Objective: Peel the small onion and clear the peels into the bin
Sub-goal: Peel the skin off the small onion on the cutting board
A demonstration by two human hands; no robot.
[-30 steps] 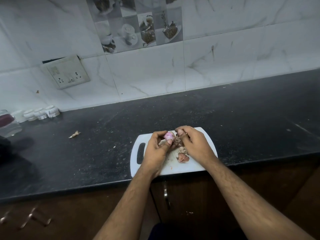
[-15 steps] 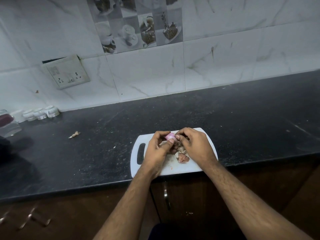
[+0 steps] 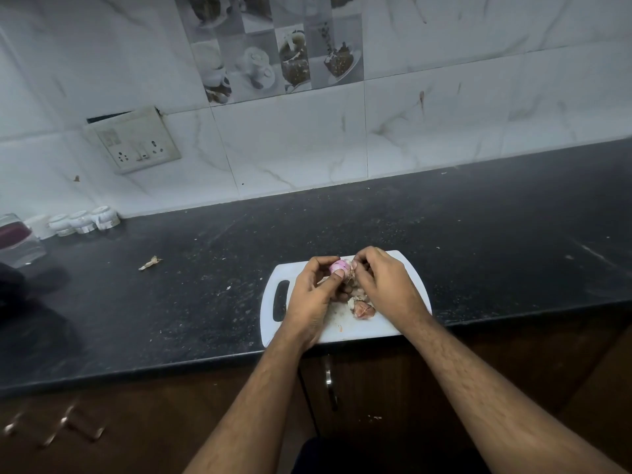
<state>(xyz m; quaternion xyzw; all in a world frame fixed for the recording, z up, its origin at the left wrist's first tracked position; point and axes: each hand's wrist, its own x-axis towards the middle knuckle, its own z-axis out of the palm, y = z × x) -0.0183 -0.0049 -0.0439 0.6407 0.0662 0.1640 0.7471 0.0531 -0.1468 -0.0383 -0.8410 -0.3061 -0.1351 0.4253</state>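
A small pink onion [image 3: 339, 267] is held above the white cutting board [image 3: 400, 268], which lies at the front edge of the black counter. My left hand [image 3: 313, 295] grips the onion between thumb and fingers. My right hand [image 3: 384, 285] pinches at the onion's right side, where brownish skin hangs. A small heap of onion peels [image 3: 361, 307] lies on the board between my two hands. No bin is in view.
A stray peel [image 3: 149, 263] lies on the black counter [image 3: 205, 302] to the left. Small white cups [image 3: 83, 221] and a clear container [image 3: 17, 239] stand at the far left by the wall. A wall socket [image 3: 133, 145] sits above. Brown cabinet doors are below the counter.
My right hand has moved back in against the onion's right side. The left hand keeps its hold and has turned the onion slightly. The peel heap has not moved.
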